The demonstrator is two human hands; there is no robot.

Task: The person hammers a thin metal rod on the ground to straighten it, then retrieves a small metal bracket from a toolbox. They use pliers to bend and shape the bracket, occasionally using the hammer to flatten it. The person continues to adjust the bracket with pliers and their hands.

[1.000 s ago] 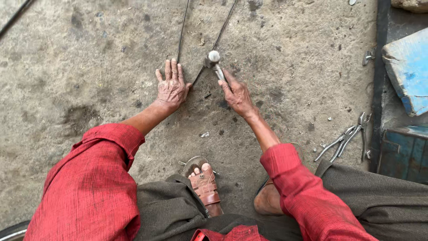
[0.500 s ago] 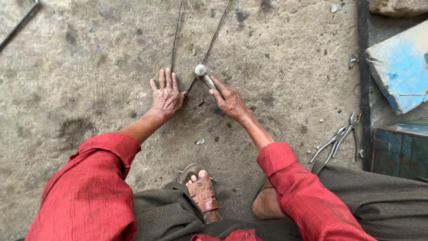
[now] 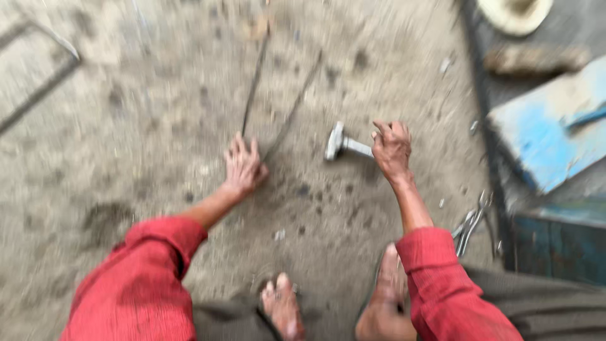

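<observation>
The view is blurred by motion. My left hand (image 3: pixel 243 165) lies flat, fingers spread, on the concrete floor, pressing down the near bend of a thin V-shaped metal rod (image 3: pixel 252 88) whose two arms run away from me. My right hand (image 3: pixel 391 148) is raised to the right of the rod and is closed around the handle of a small metal hammer (image 3: pixel 338 142). The hammer's head points left, clear of the rod. Both sleeves are red.
A blue wooden box (image 3: pixel 549 132) and a dark blue container (image 3: pixel 562 243) stand at the right. Pliers (image 3: pixel 468 224) lie on the floor beside my right arm. My two feet (image 3: pixel 284 309) are at the bottom. A thin metal bar (image 3: pixel 38 95) lies at the far left.
My right hand has lifted the hammer up and to the right, off the rod's bend. The camera has swung, blurring the view. My left hand stays on the rod.
</observation>
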